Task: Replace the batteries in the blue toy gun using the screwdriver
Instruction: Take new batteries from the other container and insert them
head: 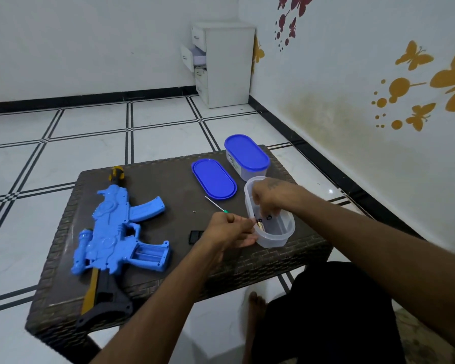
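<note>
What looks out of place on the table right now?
A tiny loose screw lies alone on the table, between the blue toy gun and the screwdriver; it could roll off. Nothing looks spilled or damaged.

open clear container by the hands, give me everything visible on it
The open container is an oval tub of clear, slightly frosted plastic, standing upright and lidless near the right front of the wicker table. At least one battery lies inside. The right hand reaches in from above; the left hand touches its near wall. A loose blue lid lies behind it.
</note>
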A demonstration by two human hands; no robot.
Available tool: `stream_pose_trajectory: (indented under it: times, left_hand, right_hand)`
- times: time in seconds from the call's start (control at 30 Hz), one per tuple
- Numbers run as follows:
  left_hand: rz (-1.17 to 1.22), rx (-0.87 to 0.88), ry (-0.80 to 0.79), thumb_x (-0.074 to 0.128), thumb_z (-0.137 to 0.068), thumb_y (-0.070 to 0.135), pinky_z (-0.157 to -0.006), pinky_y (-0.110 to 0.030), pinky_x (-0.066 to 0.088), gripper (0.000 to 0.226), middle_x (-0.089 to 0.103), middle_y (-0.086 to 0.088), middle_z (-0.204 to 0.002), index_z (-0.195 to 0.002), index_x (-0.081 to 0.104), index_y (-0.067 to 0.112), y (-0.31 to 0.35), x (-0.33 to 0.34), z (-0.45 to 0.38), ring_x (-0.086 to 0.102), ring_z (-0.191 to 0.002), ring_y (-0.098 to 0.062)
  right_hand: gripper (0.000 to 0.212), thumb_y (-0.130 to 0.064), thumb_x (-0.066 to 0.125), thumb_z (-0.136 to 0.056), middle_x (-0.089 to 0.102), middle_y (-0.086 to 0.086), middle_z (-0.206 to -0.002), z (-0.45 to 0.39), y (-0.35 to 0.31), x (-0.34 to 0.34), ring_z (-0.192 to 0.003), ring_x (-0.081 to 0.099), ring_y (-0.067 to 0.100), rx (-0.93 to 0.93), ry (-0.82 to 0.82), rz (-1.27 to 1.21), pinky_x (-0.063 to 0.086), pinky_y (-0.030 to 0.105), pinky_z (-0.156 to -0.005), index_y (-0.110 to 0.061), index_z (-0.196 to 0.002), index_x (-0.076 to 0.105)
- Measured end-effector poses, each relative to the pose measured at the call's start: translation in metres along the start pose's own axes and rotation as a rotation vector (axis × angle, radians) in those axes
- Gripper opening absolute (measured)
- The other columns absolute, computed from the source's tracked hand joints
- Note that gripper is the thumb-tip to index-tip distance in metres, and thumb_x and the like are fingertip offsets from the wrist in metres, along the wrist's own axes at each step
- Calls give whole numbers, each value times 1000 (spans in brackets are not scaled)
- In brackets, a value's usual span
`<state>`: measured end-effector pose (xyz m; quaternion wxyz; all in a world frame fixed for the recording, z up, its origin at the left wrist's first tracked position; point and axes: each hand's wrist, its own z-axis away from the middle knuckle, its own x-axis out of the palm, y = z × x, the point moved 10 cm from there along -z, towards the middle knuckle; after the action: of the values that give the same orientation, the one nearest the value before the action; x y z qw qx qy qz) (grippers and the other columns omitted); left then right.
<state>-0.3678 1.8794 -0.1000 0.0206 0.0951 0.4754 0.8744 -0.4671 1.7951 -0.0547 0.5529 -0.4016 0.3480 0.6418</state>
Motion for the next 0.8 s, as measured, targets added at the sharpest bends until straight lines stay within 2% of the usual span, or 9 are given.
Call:
stream_pose_trajectory:
  times: [0.13, 0.27, 0.37, 0.43, 0.5, 0.6, 0.67, 0.73, 0.8]
  left_hand:
    - [-37, 42, 9, 68, -87, 3, -60, -23, 59, 14, 71, -14, -83, -99, 65, -4, 6, -5, 1, 69, -64, -15]
    - [-79, 117, 49, 65, -87, -1, -63, -24, 60, 6, 70, -13, -81, -93, 66, -1, 16, -16, 5, 69, -65, -15]
    - [-65, 196, 143, 64, -88, -4, -60, -21, 58, 6, 69, -13, -82, -92, 65, 1, 29, -39, 12, 69, -65, -14]
    - [-29, 283, 207, 63, -88, -5, -60, -20, 57, 9, 68, -12, -78, -86, 64, 4, 37, -61, 24, 68, -62, -12]
    - [-34, 385, 283, 63, -88, -6, -63, -21, 57, 15, 66, -9, -73, -83, 63, 7, 44, -91, 36, 67, -62, -12]
    - [-196, 515, 480, 64, -86, -2, -72, -28, 55, 17, 67, -5, -75, -84, 66, 15, 45, -148, 63, 66, -72, -14]
    - [-370, 572, 648, 66, -83, 3, -77, -29, 51, 18, 69, 3, -84, -87, 69, 19, 45, -181, 81, 65, -82, -12]
    - [-578, 539, 810, 67, -80, 8, -83, -26, 45, 22, 66, 10, -98, -98, 69, 22, 38, -212, 101, 61, -96, -10]
    - [-805, 454, 890, 72, -79, 21, -92, -32, 41, 34, 63, 2, -114, -113, 67, 21, 28, -235, 109, 56, -109, -18]
  right_hand:
    - [42, -6, 74, -81, 65, 13, -115, 8, 0, 2, -100, 66, 23, -26, 32, 20, 54, 29, -83, -6, -120, 59]
    - [37, -2, 68, -82, 59, 9, -108, 13, 5, -13, -83, 65, 19, -40, 125, -106, 59, 30, -72, -14, -115, 56]
    - [33, -6, 66, -83, 59, 1, -99, 29, -5, -46, -73, 62, 14, -109, 281, -196, 54, 27, -60, -20, -112, 58]
    - [30, -9, 66, -82, 58, -4, -85, 44, -25, -63, -70, 65, 15, -197, 347, -321, 54, 28, -60, -25, -107, 60]
    - [30, -8, 66, -79, 61, -2, -77, 57, -52, -70, -70, 67, 18, -296, 368, -469, 56, 33, -65, -29, -100, 63]
    - [39, -1, 65, -76, 67, 12, -79, 67, -105, -54, -67, 71, 23, -436, 273, -653, 61, 36, -69, -28, -103, 68]
    - [43, 2, 64, -77, 68, 12, -78, 65, -130, -37, -63, 72, 20, -469, 225, -702, 61, 38, -72, -26, -110, 67]
    - [40, 0, 66, -77, 70, 9, -78, 62, -152, -17, -61, 72, 17, -471, 200, -730, 61, 39, -71, -27, -107, 65]
    - [30, -2, 68, -77, 72, 8, -75, 59, -167, -2, -66, 73, 23, -466, 196, -796, 61, 41, -68, -23, -98, 65]
